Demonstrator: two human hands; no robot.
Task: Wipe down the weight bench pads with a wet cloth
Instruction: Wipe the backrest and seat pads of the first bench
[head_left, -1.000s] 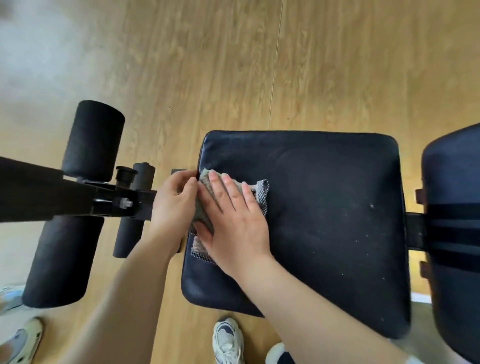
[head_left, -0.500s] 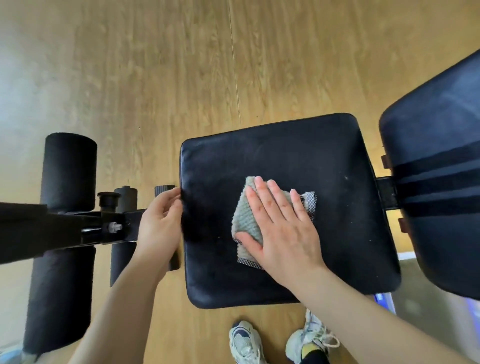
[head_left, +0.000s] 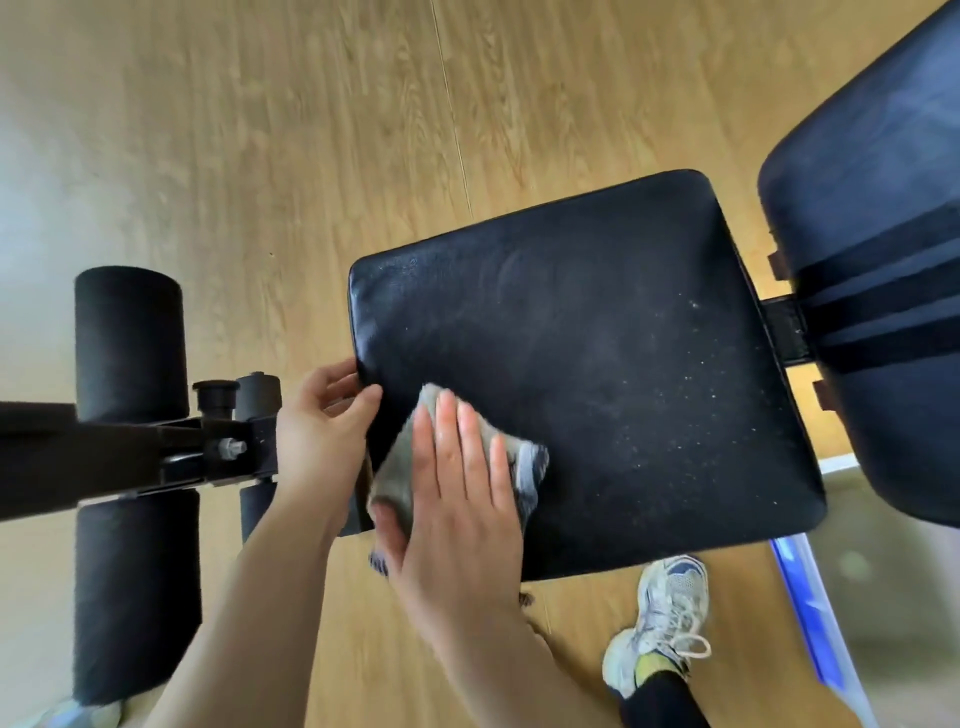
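The black seat pad (head_left: 597, 338) of the weight bench fills the middle of the view, speckled with pale dust toward its right side. My right hand (head_left: 457, 499) lies flat with straight fingers on a grey wet cloth (head_left: 524, 467), pressing it onto the pad's near left corner. My left hand (head_left: 322, 431) grips the pad's left edge, thumb on top and fingers curled round the side. The black back pad (head_left: 872, 260), crossed by darker stripes, stands at the right.
Black foam leg rollers (head_left: 130, 343) and a black steel frame bar (head_left: 104, 452) stick out at the left. Wooden floor surrounds the bench. My foot in a white sneaker (head_left: 660, 618) stands below the pad. A blue-edged object (head_left: 800, 603) lies at the lower right.
My right hand slid the cloth from the pad's middle back toward its near left corner. My left hand stayed on the left edge. The camera view shifted.
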